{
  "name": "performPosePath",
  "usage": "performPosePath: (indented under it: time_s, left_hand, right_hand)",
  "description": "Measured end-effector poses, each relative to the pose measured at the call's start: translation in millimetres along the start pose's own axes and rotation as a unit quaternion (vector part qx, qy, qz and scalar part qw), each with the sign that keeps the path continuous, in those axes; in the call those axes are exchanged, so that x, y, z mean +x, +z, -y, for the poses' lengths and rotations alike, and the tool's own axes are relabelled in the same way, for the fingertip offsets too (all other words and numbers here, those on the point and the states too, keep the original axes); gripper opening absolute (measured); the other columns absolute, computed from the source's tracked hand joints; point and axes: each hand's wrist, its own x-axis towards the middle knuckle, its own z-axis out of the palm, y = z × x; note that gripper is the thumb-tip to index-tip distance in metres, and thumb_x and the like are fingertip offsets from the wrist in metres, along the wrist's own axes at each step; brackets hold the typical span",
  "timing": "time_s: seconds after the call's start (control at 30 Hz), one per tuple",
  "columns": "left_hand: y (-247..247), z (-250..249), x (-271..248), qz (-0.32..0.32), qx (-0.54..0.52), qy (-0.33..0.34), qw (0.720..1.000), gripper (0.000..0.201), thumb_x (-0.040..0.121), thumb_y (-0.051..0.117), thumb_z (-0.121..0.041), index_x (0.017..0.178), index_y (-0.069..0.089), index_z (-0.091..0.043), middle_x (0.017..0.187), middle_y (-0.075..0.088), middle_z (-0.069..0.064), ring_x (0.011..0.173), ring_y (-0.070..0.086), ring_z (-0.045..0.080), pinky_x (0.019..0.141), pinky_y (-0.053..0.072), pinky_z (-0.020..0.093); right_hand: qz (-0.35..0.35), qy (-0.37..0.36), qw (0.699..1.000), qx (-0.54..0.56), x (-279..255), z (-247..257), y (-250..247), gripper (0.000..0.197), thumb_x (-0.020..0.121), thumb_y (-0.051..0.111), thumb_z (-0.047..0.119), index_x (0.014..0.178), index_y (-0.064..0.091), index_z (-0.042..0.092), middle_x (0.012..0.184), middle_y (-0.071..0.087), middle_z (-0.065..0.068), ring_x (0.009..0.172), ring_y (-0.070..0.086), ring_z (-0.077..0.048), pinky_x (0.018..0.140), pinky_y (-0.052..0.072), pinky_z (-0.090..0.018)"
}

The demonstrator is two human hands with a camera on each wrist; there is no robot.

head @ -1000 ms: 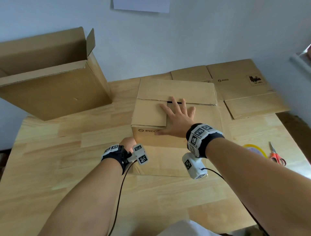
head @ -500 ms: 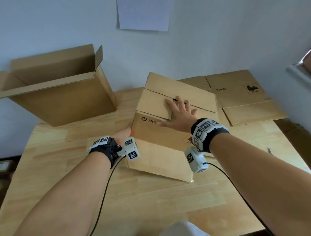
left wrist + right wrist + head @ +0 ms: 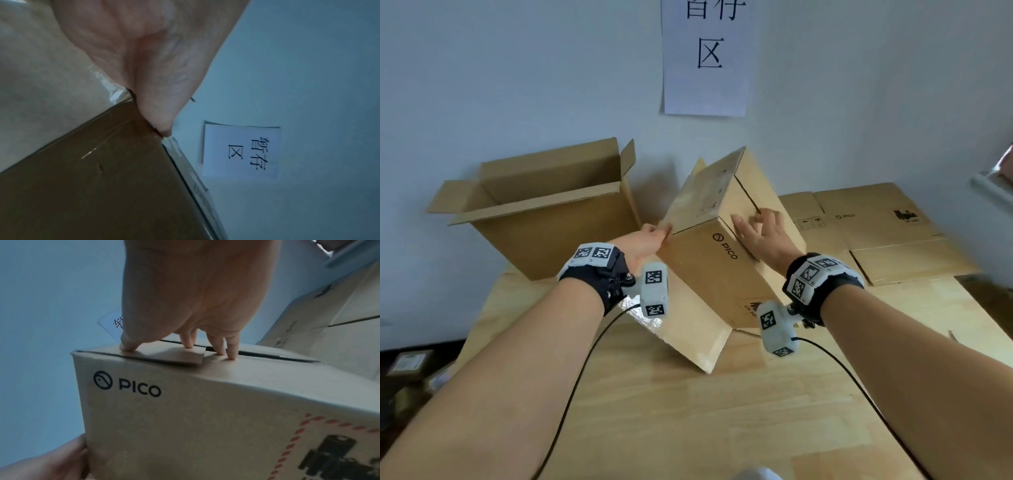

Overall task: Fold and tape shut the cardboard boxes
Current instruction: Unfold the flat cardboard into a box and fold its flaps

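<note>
- far left, an open box [image 3: 541,219] stands at the back of the wooden table [image 3: 722,411], against the wall, flaps up.
- left hand [image 3: 645,241] grasps the tilted box [image 3: 709,274] at its raised left corner; in the left wrist view the thumb [image 3: 156,116] pinches the edge there, beside a strip of clear tape [image 3: 107,84]. the other fingers are out of sight behind the cardboard.
- the tilted box sits mid-table, tipped up on one edge and leaning away toward the wall, the side printed "pico" facing the person. one loose flap [image 3: 688,339] trails down onto the table in front.
- above it, a paper sign [image 3: 707,56] with dark characters is stuck to the wall.
- right hand [image 3: 763,236] is released, spread flat on the folded flaps of the tilted box; in the right wrist view the fingertips [image 3: 231,356] press down on either side of the seam [image 3: 267,356], which shows as a dark gap.
- right of that, flat boxes [image 3: 876,233] lie on the table by the wall, partly overlapping.
- both wrists carry black bands with checkered marker tags and a white camera block; cables run back along the table.
</note>
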Motion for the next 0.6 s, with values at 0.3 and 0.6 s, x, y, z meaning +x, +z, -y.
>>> performPosePath:
  time_s: [0.3,0.6]
  left_hand:
    - [-19.4,-12.8,-6.1,-0.027,0.194,0.106,0.975,0.049,0.098,0.02,-0.057,0.131,0.028,-0.021,0.096,0.055,0.008,0.076,0.055,0.023,0.068,0.039,0.033]
    - [2.6,-20.7,-9.3,-0.021,0.235,0.173,0.956,0.039,0.101,0.024,-0.047,0.117,0.032,-0.013,0.071,0.043,0.002,0.058,0.043,0.019,0.058,0.033,0.031]
  right_hand:
    - [0.023,0.106,0.965,0.238,-1.0,-1.4,9.0,0.088,0.078,0.034,0.078,0.146,0.016,0.025,0.151,0.026,-0.012,0.132,0.037,-0.036,0.101,0.04,-0.056]
    - [0.02,0.124,0.937,0.326,7.5,-17.6,1.0,0.057,0.089,0.04,0.059,0.139,0.035,0.033,0.139,0.048,-0.002,0.12,0.048,-0.034,0.094,0.038,-0.066]
